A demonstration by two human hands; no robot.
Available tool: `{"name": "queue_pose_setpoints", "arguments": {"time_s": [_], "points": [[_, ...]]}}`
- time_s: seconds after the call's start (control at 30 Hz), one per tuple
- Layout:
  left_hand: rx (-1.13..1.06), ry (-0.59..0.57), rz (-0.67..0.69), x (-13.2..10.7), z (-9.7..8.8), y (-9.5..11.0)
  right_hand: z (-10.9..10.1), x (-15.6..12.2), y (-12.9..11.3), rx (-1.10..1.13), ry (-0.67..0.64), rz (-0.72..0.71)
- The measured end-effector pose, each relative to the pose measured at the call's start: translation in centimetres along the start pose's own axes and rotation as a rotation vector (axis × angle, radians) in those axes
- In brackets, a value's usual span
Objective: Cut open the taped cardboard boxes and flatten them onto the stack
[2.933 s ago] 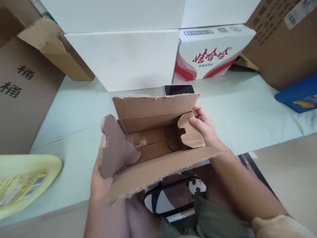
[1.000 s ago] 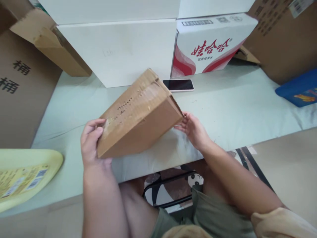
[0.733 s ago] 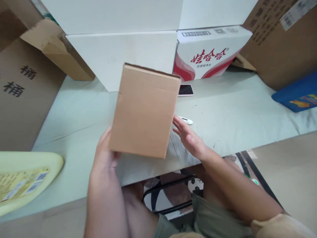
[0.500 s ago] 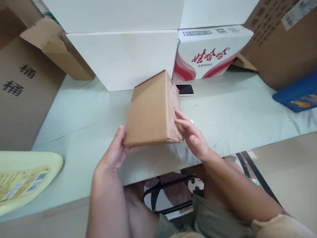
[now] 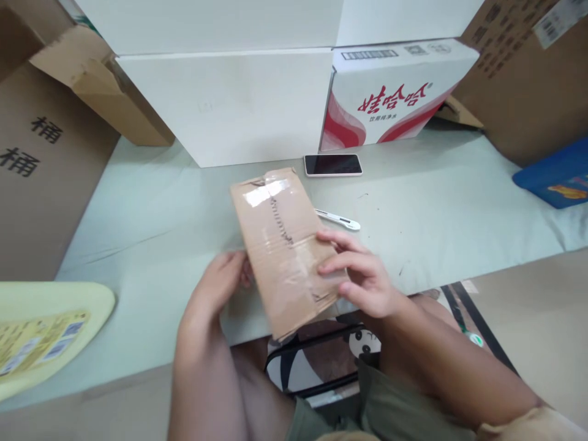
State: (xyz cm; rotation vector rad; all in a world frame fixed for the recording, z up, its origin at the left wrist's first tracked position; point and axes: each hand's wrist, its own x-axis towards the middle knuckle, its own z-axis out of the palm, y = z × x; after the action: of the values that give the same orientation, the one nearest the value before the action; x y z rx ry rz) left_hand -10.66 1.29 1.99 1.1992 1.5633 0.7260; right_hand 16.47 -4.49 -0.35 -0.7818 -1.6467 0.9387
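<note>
A small brown cardboard box [image 5: 294, 251] is tilted between my hands, its taped face with a torn-looking seam turned up toward me. My left hand [image 5: 225, 275] is closed at the box's left edge; some of its fingers are hidden behind the box. Spread fingers of my right hand [image 5: 361, 272] rest on the taped face, with the thumb near the lower right corner. Just beyond the box's right edge lies a white utility knife [image 5: 342, 220], its far end partly hidden. A phone [image 5: 333, 164] with a dark screen lies farther back.
White cartons [image 5: 229, 110] and a red-and-white printed carton [image 5: 381, 101] stand along the back of the pale green cloth [image 5: 441, 208]. Large brown boxes flank both sides. A yellow-green container [image 5: 50, 331] is at left, a blue package [image 5: 555, 174] at right.
The box has turned and come down toward me, so its taped face now points up. Both hands moved with it. The phone and the utility knife show more fully.
</note>
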Motion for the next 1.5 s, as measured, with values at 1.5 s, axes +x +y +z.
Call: {"name": "queue_pose_setpoints", "arguments": {"time_s": [1.5], "points": [[-0.414,0.181,0.591,1.4,0.4,-2.7,-1.0,3.8,1.0,-0.372,0.393,0.264]]}}
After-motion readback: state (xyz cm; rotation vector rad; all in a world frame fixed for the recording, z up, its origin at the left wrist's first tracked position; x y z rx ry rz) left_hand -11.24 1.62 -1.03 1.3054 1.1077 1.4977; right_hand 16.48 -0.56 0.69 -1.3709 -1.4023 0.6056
